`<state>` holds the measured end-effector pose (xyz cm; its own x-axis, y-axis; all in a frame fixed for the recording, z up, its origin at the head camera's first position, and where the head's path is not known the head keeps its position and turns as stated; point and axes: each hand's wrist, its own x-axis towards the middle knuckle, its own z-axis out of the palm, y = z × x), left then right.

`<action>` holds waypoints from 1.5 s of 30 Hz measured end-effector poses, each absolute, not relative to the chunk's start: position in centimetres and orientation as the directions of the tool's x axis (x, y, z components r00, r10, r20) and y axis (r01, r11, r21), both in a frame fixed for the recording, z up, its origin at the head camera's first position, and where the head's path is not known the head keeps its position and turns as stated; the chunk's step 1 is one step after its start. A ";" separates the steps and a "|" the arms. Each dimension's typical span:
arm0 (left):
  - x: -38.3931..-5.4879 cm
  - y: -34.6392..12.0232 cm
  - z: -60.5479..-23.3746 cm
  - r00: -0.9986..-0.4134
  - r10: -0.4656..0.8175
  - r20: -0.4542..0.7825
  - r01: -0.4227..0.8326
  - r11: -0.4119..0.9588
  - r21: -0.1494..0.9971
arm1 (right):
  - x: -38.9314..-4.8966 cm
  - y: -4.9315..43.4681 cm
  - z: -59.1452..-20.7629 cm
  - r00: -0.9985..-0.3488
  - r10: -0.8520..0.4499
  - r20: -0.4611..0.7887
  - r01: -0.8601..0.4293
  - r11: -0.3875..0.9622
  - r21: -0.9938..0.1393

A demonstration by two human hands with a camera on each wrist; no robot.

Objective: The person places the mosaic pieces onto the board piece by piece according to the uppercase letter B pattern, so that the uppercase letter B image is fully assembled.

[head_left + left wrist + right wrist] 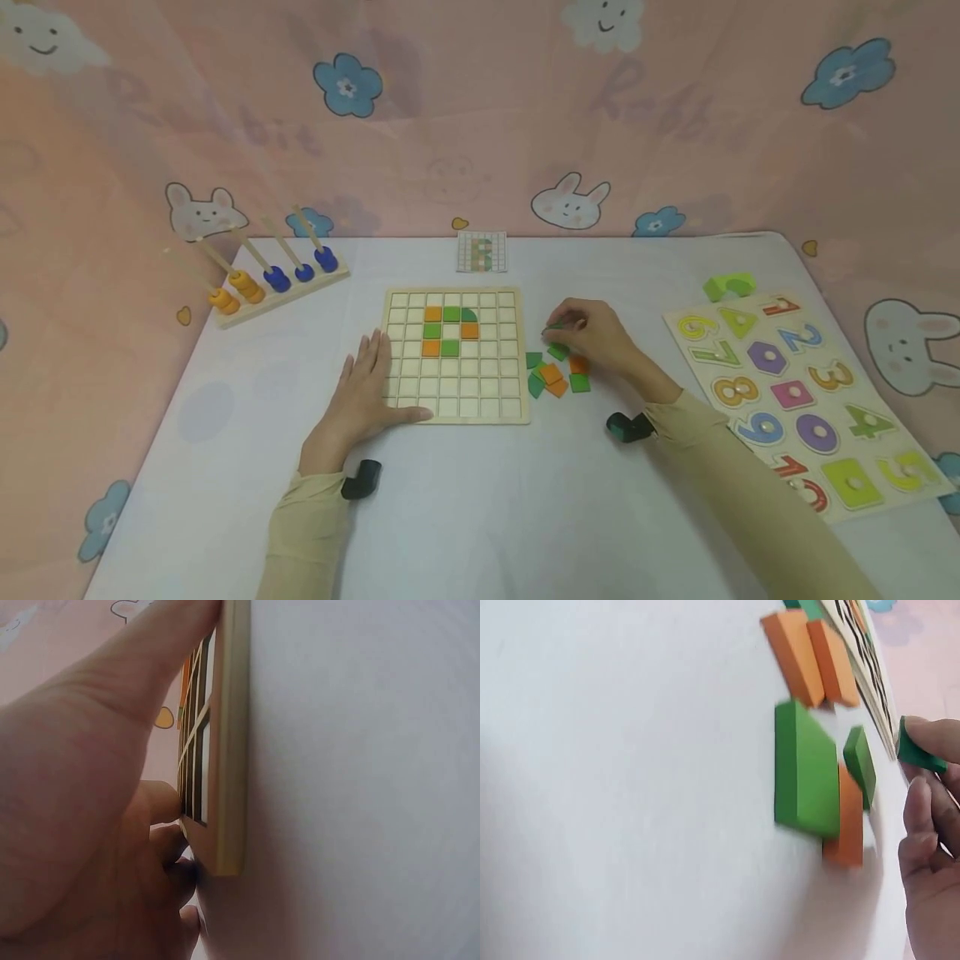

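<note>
A creased pink fabric backdrop [465,92] lines 3 sides of the broad, white-topped desk [480,508], printed with blue petalled flowers [348,86], round white rabbit faces [572,204], smiling white clouds [603,23], small orange hearts [460,223] and faint mauve lettering [660,108]. Soft light falls across; the backdrop's left side looks warmer, more orange.

On my feed, the white-covered desk [480,508] bears an abacus [285,297], gridded board [487,389], loose tiles [551,373], number puzzle [767,328], green block [716,288] and small card [482,252].
</note>
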<state>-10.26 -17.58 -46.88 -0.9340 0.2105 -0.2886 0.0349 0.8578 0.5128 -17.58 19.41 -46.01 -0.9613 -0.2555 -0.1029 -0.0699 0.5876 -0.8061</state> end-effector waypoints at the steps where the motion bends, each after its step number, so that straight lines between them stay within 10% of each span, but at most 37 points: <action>1: -10.3 -17.6 -46.9 -0.934 0.210 -0.290 0.034 0.859 0.512 | -17.6 19.1 -46.0 -0.963 -0.250 -0.103 -0.061 0.570 -0.819; 45: -10.3 -17.7 -47.1 -0.934 0.218 -0.284 0.045 0.860 0.509 | -16.5 8.0 -46.3 -0.965 -0.249 -0.084 -0.079 0.581 -0.810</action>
